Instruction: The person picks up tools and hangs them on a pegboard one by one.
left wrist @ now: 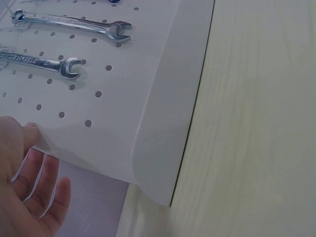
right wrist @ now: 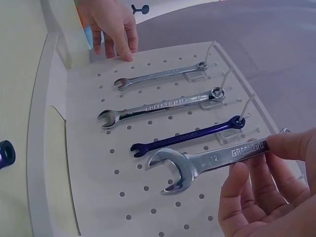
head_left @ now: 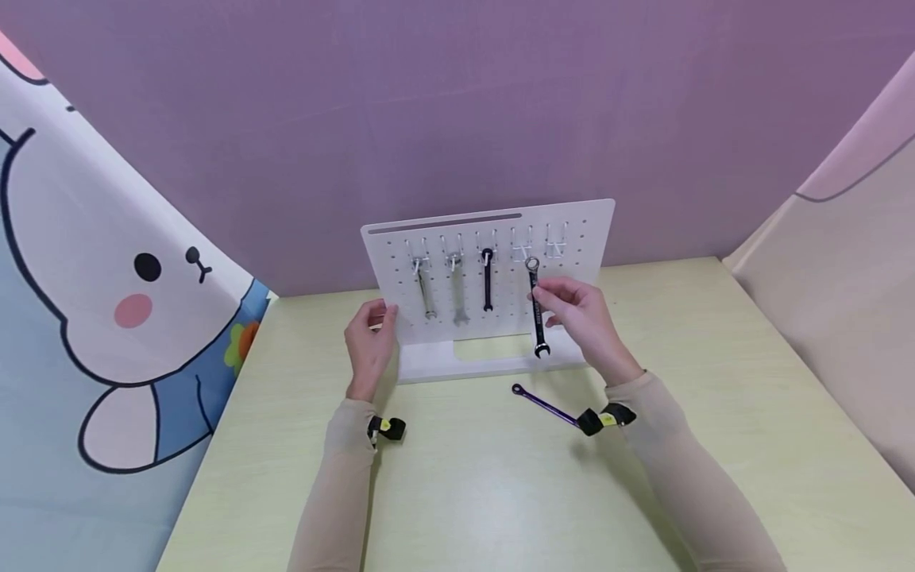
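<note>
My right hand [head_left: 581, 314] pinches a chrome combination wrench [head_left: 538, 310] by its shank, its ring end up and its open end down, in front of a white pegboard [head_left: 511, 290]. In the right wrist view this wrench [right wrist: 217, 160] bears the number 12. With thumb in front and fingers behind, my left hand [head_left: 370, 342] grips the pegboard's left edge. Three wrenches hang on hooks: a chrome one [head_left: 425, 292] at the left, another chrome wrench [right wrist: 160, 105] beside it, then a dark purple-blue wrench [right wrist: 187, 137]. Right of them are two bare hooks [head_left: 555, 248].
A purple wrench [head_left: 545, 405] lies on the pale wooden table [head_left: 472, 477] in front of the board, partly covered by my right wrist strap. Behind the board rises a purple wall [head_left: 457, 119]. At the left hangs a cartoon-print curtain [head_left: 143, 342].
</note>
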A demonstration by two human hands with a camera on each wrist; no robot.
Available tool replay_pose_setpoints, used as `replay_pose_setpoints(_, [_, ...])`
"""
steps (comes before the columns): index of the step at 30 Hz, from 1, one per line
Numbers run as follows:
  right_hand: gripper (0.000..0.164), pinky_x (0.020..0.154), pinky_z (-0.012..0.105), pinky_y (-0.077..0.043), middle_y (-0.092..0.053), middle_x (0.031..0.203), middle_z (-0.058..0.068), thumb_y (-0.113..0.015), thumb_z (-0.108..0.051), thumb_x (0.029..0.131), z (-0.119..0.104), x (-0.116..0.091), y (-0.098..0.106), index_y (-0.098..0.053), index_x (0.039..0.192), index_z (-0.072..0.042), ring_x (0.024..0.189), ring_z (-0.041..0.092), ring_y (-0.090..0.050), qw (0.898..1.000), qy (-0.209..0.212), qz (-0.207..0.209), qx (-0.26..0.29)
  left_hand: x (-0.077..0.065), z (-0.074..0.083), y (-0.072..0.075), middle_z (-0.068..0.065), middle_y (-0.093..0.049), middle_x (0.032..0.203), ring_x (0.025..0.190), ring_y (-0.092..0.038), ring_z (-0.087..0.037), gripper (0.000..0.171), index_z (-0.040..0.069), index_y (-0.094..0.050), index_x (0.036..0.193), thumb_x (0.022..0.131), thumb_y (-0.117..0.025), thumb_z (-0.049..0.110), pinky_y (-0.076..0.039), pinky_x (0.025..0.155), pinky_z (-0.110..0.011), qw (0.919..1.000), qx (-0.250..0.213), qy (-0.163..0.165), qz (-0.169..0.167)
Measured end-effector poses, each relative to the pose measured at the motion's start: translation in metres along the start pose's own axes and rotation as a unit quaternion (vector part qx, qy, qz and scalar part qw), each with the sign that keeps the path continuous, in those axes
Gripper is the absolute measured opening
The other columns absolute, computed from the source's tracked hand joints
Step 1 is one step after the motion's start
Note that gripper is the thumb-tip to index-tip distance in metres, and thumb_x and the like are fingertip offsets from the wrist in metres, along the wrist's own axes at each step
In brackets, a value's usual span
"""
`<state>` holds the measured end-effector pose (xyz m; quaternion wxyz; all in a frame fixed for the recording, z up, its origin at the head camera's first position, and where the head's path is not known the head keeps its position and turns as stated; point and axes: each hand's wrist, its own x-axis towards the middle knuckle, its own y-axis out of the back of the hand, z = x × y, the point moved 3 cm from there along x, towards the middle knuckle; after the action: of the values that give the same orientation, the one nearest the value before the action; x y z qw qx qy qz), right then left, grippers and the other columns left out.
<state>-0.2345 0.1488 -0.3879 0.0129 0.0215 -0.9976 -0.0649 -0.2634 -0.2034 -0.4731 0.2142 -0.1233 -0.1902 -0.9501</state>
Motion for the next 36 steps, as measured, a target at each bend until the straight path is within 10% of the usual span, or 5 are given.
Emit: replay_pose_setpoints(36, [0.038,0.079,0.026,-0.061,-0.071,0.112,-0.005,-0.069,-0.022,0.105,0.001,0.018,-0.008,-0.067,0.134,0.001,0.094,0.007,-0.065,1.0,-0.018,0.019,-0.013,0.001,0.0,0.0,-0.017,-0.076,0.111,0.101,-0.072,-0.031,0.025,0.003,-0.074,0.118,0.103,-0.072,0.024,-0.054,0.082,-0.028,1.0,-0.001,0.004,-0.008])
